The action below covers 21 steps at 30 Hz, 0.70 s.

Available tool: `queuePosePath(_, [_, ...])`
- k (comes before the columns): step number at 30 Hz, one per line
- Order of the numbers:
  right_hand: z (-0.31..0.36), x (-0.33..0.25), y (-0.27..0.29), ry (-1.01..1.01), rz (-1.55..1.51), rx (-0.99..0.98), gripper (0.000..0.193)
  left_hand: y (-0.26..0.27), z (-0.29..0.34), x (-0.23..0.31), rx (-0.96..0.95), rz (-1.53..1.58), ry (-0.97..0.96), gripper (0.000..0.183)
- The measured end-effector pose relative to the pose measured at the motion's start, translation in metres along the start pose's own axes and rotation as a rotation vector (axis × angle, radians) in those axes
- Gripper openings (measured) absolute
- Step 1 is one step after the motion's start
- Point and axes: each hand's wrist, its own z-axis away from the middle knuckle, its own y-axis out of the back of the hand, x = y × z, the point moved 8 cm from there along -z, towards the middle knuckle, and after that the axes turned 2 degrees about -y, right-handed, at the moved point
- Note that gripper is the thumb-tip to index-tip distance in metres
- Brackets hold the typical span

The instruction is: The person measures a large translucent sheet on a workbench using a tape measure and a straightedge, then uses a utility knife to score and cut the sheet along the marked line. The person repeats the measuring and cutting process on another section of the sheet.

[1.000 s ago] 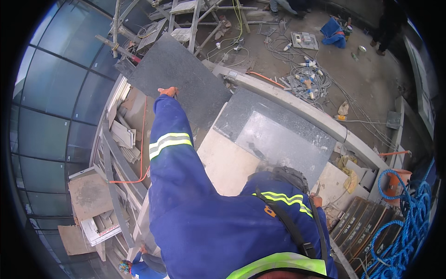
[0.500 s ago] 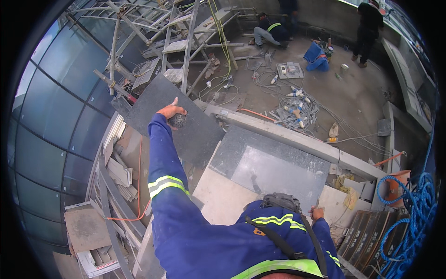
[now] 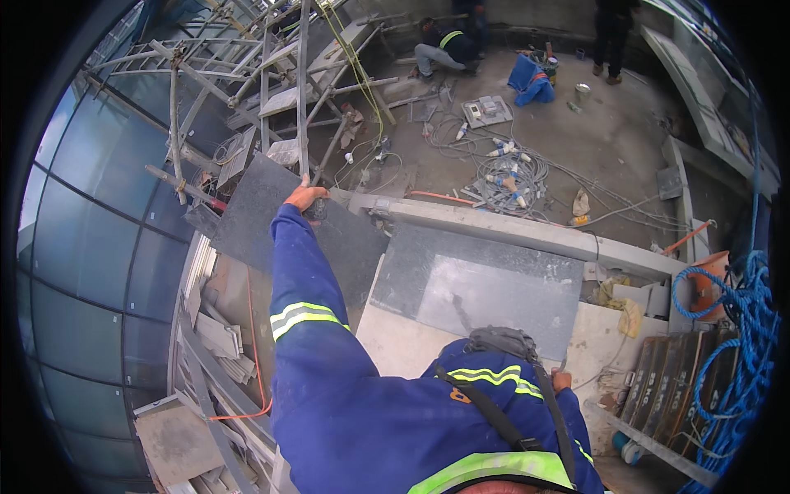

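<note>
My left hand (image 3: pixel 304 197) is stretched forward over a dark grey slab (image 3: pixel 255 210), its fingers curled round a dark, mottled, rounded thing (image 3: pixel 316 211) whose kind I cannot make out. The slab slants on the left, beside the scaffold. My right hand (image 3: pixel 561 381) is closed at the near right corner of a second grey slab (image 3: pixel 403 263), which has a lighter, shiny rectangle (image 3: pixel 461 288) on it. A thin tip shows above the right fingers; what they hold is mostly hidden.
Metal scaffolding (image 3: pixel 304 82) rises at the far left by glass panes (image 3: pixel 82 214). A long beam (image 3: pixel 527 233) runs beyond the second slab, with coiled cables (image 3: pixel 514 185) behind it. Blue rope (image 3: pixel 745 354) hangs at the right. Off-cuts (image 3: pixel 218 337) lie left. A co-worker (image 3: pixel 444 49) crouches far off.
The whole view has shifted, so the far floor and scaffold sit farther left and higher. My left hand stays on the rounded thing over the slab; my right hand stays by the second slab's corner.
</note>
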Motion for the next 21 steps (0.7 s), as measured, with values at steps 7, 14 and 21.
queuePosePath(7, [0.017,0.021,0.024,0.264,0.289,0.115,0.036,-0.061,0.002,-0.170,0.068,0.013,0.273,0.129])
queuePosePath(14, [0.015,-0.023,0.042,-0.032,0.060,0.079,0.022,-0.064,0.027,-0.203,0.056,0.042,0.294,0.113])
queuePosePath(21, [0.023,-0.148,-0.032,0.188,0.023,-0.044,0.031,-0.301,0.082,-0.252,-0.376,-0.360,-0.002,0.105])
